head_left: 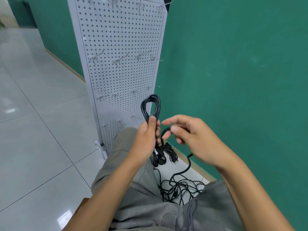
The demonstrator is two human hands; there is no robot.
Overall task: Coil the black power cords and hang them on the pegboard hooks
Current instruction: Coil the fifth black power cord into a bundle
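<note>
My left hand [146,139] grips a black power cord coil [150,105], whose loops stand up above my fist in front of the pegboard. My right hand [188,135] pinches a free strand of the same cord [165,132] between thumb and fingers, bending it into an arc beside the coil. Below my hands, two coiled cord bundles [171,152] lie on the floor. A tangle of loose black cords [180,187] lies between my knees. The white pegboard [120,39] stands upright ahead, with several bare metal hooks [120,60] in rows.
A green wall [233,64] runs along the right, behind the pegboard. Pale floor tiles [33,122] spread to the left. My grey trouser legs [133,189] fill the bottom of the view. The pegboard's foot bracket [100,147] sticks out onto the floor.
</note>
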